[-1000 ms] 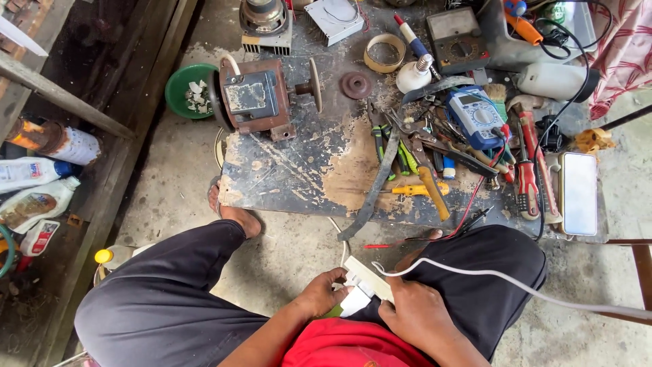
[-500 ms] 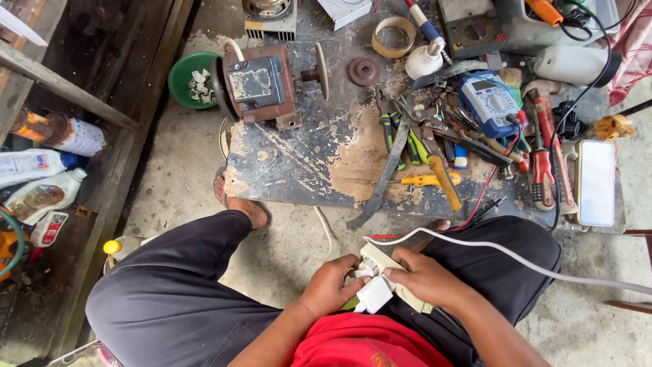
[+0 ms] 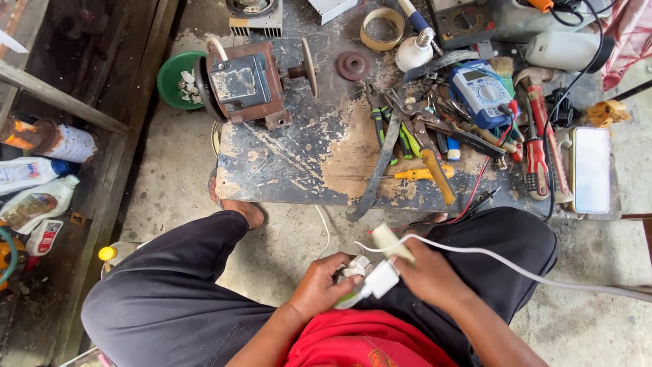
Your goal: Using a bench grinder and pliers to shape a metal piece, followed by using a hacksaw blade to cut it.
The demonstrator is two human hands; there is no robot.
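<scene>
- A person sits on the floor, seen from above, with dark trousers and a red shirt, knees spread either side of the hands.
- The left hand [image 3: 324, 285] is closed around a small white plastic part [image 3: 354, 268], held low between the knees.
- The right hand [image 3: 426, 272] grips a white plug [image 3: 380, 280] whose white cable [image 3: 516, 270] runs off to the right across the right thigh; a pale cream tool handle [image 3: 388, 242] sticks up from the same hand.
- The two hands meet, the plug touching the part in the left hand.
- Just beyond the knees lies a worn, scratched counter [image 3: 305, 160] low to the floor.
- On the counter's left end stands a rusty electric motor [image 3: 248, 85], with a green bowl [image 3: 175, 80] just beside it on the floor.
- On its right end lies a heap of hand tools, among them a blue meter [image 3: 481, 92], a yellow-handled screwdriver [image 3: 418, 174] and a red-handled screwdriver [image 3: 535, 158].
- A phone [image 3: 590, 170] lies face up at the far right edge.
- A bare foot [image 3: 241, 209] rests by the counter's near left corner.
</scene>
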